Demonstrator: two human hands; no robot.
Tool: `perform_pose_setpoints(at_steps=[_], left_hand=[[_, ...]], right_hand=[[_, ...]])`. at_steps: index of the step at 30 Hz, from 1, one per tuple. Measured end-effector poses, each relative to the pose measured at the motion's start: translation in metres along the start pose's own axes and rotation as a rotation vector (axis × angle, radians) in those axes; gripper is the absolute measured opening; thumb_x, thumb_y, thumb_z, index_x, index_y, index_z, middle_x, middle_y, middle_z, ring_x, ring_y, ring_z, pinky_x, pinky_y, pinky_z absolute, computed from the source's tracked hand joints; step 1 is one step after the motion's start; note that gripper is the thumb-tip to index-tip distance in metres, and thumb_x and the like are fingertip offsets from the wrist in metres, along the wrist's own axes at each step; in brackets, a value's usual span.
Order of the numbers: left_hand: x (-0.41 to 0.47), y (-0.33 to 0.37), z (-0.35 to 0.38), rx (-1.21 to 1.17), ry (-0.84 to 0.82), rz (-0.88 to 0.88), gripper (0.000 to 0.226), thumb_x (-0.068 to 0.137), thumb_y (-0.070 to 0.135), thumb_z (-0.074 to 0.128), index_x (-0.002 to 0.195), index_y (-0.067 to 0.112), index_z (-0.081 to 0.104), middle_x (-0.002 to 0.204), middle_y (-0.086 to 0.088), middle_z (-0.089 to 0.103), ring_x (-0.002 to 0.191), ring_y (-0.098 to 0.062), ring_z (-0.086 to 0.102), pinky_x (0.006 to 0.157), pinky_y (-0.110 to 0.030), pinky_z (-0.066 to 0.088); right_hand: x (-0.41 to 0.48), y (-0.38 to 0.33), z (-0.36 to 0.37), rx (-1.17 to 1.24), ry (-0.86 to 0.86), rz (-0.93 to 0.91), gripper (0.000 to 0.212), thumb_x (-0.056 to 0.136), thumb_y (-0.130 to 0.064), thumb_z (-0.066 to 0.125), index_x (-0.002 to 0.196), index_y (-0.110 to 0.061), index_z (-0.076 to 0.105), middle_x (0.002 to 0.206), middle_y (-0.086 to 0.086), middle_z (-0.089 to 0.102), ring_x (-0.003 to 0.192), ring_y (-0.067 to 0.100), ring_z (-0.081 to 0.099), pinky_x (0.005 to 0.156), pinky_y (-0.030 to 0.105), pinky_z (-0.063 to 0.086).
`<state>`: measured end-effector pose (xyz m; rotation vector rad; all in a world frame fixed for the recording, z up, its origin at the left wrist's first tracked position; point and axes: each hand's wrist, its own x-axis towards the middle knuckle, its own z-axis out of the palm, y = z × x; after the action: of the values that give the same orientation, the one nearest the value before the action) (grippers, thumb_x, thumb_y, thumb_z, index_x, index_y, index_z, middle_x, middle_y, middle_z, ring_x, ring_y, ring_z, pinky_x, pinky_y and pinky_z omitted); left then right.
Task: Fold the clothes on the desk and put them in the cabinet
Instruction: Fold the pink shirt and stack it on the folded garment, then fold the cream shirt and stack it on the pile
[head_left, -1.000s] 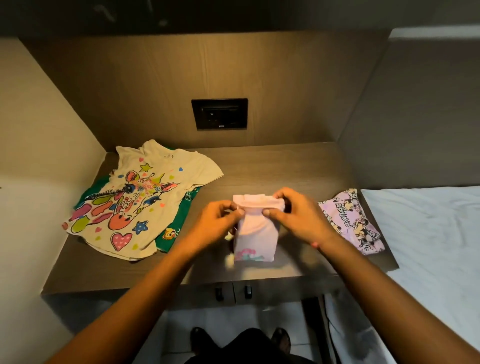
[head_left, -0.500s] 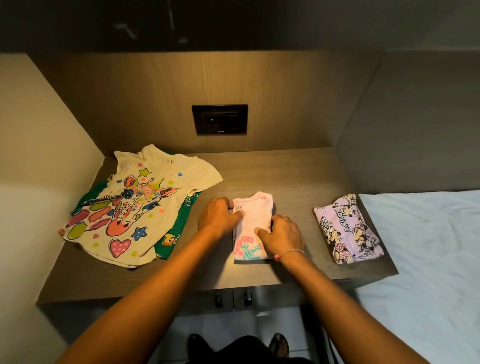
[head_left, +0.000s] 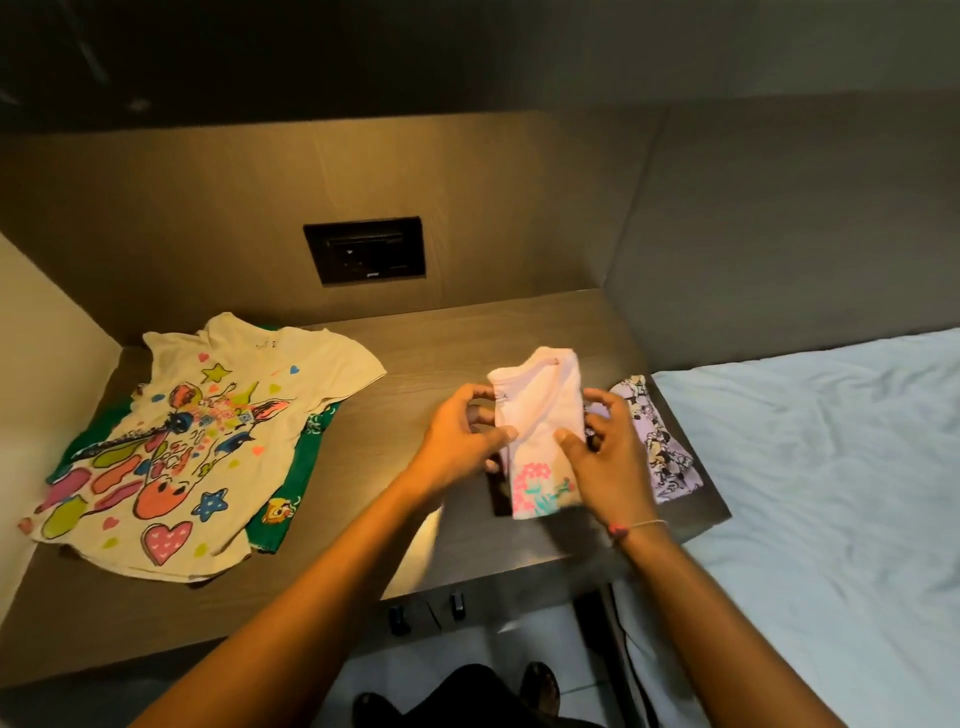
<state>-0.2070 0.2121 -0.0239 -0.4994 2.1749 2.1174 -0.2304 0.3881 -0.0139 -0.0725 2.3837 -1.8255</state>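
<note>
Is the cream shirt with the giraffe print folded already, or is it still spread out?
Spread out. The cream shirt lies flat on the desk, both sleeves and whole print showing, over a green garment.

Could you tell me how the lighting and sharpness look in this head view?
Head view: warm light pools on the desk, top edge dark; the pink garment casts a hard shadow; both hands slightly motion-soft; wide-angle bending at the edges.
</note>
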Motion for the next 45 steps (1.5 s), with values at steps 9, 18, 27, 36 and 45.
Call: perform_pose_setpoints(at_steps=[9,18,27,36,45], left_hand=[[0.050,0.008,0.115,0.280,0.067,-0.042,0.048,0.081,0.019,0.075,0.124,0.008,0.055,0.095,-0.005,0.066,0.084,-0.019,0.061,0.072,-0.034,0.053],[0.061,-0.052,0.101,1.262,-0.236,0.509,0.110,0.072,0.090,0.031,0.154,0.023,0.004,0.164,-0.001,0.001,0.148,-0.025,-0.015,0.118,-0.055,-0.006],[0.055,-0.043,0.097,1.292,-0.209,0.460,0.107,0.073,0.089,0.029,0.154,0.023,0.005,0.164,0.001,0.002,0.148,-0.025,-0.014,0.117,-0.055,-0.009],[-0.064,-0.068,-0.078,1.013,0.498,0.233,0.061,0.092,0.046,0.051,0.148,0.029,0.031,0.157,0.001,0.029,0.147,-0.022,0.017,0.115,-0.047,0.018],[-0.151,-0.120,-0.204,0.953,0.716,-0.062,0.040,0.086,0.036,0.069,0.122,0.020,0.066,0.135,-0.003,0.058,0.126,-0.021,0.050,0.092,-0.036,0.049]], right_hand=[[0.055,0.024,-0.104,-0.400,0.031,0.166,0.053,0.088,-0.024,0.069,0.133,-0.022,0.040,0.137,0.011,0.057,0.118,0.033,0.060,0.094,0.047,0.052],[0.085,0.071,-0.110,-1.073,-0.386,-0.271,0.064,0.100,-0.046,0.033,0.154,-0.024,0.005,0.164,0.001,0.002,0.151,0.025,0.004,0.121,0.047,0.007],[0.092,0.084,-0.108,-1.227,-0.396,-0.214,0.068,0.099,-0.052,0.021,0.152,-0.025,-0.013,0.163,0.002,-0.012,0.149,0.026,-0.016,0.117,0.048,-0.014],[0.058,0.015,0.046,-0.903,-0.496,-0.582,0.063,0.098,-0.038,0.045,0.153,-0.024,0.019,0.159,0.000,0.027,0.149,0.024,0.015,0.120,0.043,0.010],[0.033,-0.037,0.242,-0.918,-0.874,-0.957,0.048,0.090,-0.033,0.057,0.136,-0.022,0.050,0.132,0.003,0.059,0.127,0.027,0.046,0.105,0.042,0.040]])
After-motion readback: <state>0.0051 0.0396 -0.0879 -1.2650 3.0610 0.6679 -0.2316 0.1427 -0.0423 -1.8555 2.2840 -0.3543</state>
